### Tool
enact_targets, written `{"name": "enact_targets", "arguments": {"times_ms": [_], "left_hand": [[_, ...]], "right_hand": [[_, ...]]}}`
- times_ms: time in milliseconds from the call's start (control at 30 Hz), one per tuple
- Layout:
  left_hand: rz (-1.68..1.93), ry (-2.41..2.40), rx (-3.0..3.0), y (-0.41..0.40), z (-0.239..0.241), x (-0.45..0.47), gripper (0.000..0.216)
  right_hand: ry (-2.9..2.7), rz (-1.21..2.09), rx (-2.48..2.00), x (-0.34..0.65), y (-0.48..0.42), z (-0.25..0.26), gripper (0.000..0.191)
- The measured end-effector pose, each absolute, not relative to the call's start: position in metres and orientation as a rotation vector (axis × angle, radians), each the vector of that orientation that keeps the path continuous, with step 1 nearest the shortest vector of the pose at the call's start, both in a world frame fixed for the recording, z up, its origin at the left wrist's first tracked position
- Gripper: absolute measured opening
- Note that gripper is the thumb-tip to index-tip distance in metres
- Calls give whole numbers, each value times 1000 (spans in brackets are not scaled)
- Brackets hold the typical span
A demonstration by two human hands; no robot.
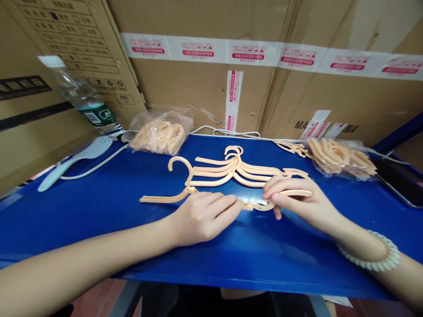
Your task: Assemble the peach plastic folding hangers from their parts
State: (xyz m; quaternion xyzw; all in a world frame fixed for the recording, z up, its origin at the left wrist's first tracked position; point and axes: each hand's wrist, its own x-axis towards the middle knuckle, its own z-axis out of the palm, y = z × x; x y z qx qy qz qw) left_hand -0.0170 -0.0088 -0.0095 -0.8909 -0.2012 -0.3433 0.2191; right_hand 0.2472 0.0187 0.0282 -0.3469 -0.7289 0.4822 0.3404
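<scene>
My left hand [206, 216] is closed around one arm of a peach plastic clothes hanger [165, 199]. Its hook curls up to the left of the fingers and its other arm points left. Between thumb and fingers, my right hand [299, 199] pinches a curved peach hook piece [296, 193]. The lower end of that piece meets the hanger arm's tip between my hands; whether they are joined I cannot tell. Just behind lies a stack of peach hangers [213, 181], with hooks bunched at the top. More loose hook pieces [294, 171] lie by its right end.
Clear bags of peach parts lie at the back left [161, 134] and back right [342, 156], near thin loose parts [292, 148]. A water bottle [89, 105], a hairbrush [76, 160], a white cable [95, 169] and a dark phone [401, 182] line the blue table [99, 211]. Cardboard boxes [185, 83] wall the back.
</scene>
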Motion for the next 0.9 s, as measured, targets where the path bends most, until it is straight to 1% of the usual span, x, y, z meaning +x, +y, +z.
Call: {"name": "enact_targets", "arguments": {"times_ms": [167, 300, 367, 467, 533, 633, 800, 900], "left_hand": [[-895, -567, -2407, -5, -9, -25, 21], [-879, -649, -2327, -3, -12, -29, 24], [-879, -757, -2322, 0, -16, -32, 28], [-841, -945, -2400, 7, -23, -36, 25], [-804, -1013, -2438, 11, -24, -39, 24], [-803, -992, -2447, 15, -23, -39, 28], [-853, -991, -2549, 17, -20, -39, 42], [-967, -1029, -2646, 15, -18, -39, 50]], "right_hand": [[-2084, 1201, -1012, 288, 48, 45, 25], [-2439, 1084, -1096, 324, 71, 53, 24], [-2589, 989, -1173, 341, 79, 55, 23], [-2709, 786, -1304, 360, 87, 56, 24], [-2722, 692, -1364, 366, 89, 55, 28], [-2708, 655, -1351, 364, 89, 55, 34], [-2602, 511, -1233, 346, 83, 61, 32], [-2567, 536, -1137, 337, 76, 63, 28]]}}
